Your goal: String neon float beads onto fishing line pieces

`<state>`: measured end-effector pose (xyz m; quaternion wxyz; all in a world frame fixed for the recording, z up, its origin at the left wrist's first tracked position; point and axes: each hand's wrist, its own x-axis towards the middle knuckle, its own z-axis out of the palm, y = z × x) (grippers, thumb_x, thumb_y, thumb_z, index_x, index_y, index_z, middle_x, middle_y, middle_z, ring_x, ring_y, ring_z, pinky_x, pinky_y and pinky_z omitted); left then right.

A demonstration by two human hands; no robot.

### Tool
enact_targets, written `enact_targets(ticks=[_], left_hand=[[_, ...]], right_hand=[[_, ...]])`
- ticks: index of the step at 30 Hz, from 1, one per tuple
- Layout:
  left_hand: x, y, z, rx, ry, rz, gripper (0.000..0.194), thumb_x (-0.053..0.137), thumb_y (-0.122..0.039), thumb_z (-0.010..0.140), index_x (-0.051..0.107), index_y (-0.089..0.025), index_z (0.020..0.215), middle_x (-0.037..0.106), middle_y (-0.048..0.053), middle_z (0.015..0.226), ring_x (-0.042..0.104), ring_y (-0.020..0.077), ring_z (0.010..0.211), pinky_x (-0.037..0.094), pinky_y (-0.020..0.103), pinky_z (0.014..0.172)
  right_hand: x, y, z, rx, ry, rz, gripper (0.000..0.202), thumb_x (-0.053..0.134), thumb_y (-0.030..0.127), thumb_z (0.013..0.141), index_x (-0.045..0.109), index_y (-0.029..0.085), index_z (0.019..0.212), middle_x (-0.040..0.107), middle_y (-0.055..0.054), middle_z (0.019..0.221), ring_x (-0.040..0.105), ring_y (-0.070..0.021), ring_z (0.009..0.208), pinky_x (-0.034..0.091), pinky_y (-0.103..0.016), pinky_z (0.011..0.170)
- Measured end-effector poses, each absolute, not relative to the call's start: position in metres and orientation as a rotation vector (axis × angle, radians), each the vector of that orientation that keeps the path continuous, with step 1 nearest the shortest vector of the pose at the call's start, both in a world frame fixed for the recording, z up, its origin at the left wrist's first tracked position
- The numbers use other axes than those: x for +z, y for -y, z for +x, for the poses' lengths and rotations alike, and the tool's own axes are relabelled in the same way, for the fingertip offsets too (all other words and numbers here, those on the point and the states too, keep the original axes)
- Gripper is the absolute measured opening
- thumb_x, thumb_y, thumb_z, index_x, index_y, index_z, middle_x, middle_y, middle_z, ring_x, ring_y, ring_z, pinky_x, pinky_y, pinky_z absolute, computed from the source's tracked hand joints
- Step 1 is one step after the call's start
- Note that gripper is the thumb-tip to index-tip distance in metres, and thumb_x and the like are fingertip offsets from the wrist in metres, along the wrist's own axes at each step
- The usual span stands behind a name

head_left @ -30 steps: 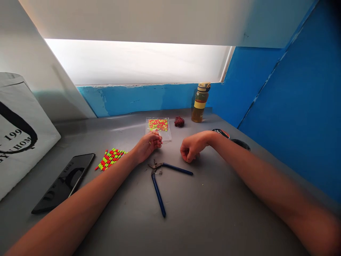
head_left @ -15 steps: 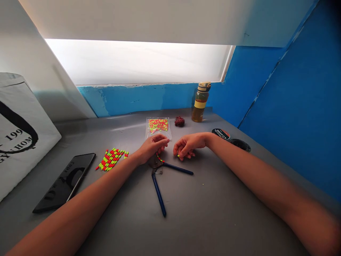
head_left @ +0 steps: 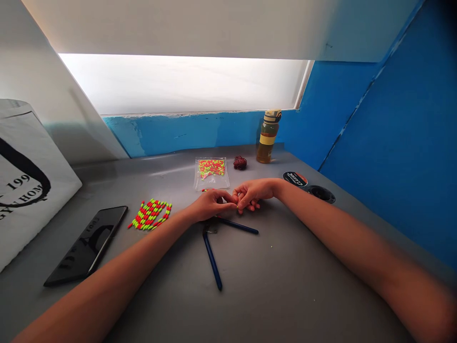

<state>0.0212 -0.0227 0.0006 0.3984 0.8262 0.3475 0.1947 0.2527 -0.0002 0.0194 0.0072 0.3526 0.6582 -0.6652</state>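
Note:
My left hand [head_left: 214, 205] is pinched, its fingertips meeting those of my right hand [head_left: 253, 194] above the table. Between the right thumb and finger is a tiny yellow-green bead [head_left: 238, 206]. A short piece of a red and green bead string [head_left: 204, 190] shows just behind my left hand, which closes on it; the rest is hidden under the fingers. Below the hands lie pliers with dark blue handles [head_left: 213, 259], spread apart, their jaws mostly covered by my left hand. Left of my forearm is a laid-out strand of red and yellow-green beads [head_left: 148, 214].
A clear bag of loose beads [head_left: 212, 169] lies behind the hands, beside a dark red cord bundle [head_left: 240, 163]. Farther back stands a bottle [head_left: 267, 143]. A round black label [head_left: 295, 179] and dark round object [head_left: 321, 194] lie right. A phone [head_left: 87, 245] and white bag [head_left: 32, 176] are left.
My left hand has moved right, its fingertips now touching those of my right hand. The bead string under it has shifted, and a bit now shows behind the hand. My right hand has barely moved.

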Motion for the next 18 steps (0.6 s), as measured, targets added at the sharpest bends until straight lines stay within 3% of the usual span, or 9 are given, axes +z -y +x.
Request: enact_targets(ticks=[7,18], left_hand=[[-0.0034,0.0198,0.0199,0.491,-0.749,2.206,0.034,0.065,-0.051,0.083,0.078,-0.020,0.092,0.069,0.002,0.082,0.052,0.0127,0.069,0.036,0.024,0.061],[-0.0022,0.0194,0.0186,0.538,-0.810,2.067,0.033,0.069,-0.050,0.079,0.078,-0.020,0.091,0.070,0.003,0.082,0.054,0.0129,0.067,0.038,0.024,0.058]], right_hand=[[0.0171,-0.0003,0.2521,-2.081,-2.082,1.110,0.041,0.083,0.032,0.068,0.053,0.019,0.093,0.074,-0.004,0.090,0.063,-0.0087,0.060,0.043,-0.016,0.045],[0.0182,0.0004,0.2525,-2.024,-2.100,1.069,0.042,0.083,0.033,0.069,0.055,0.018,0.098,0.075,-0.004,0.090,0.063,-0.0097,0.062,0.045,-0.017,0.049]])
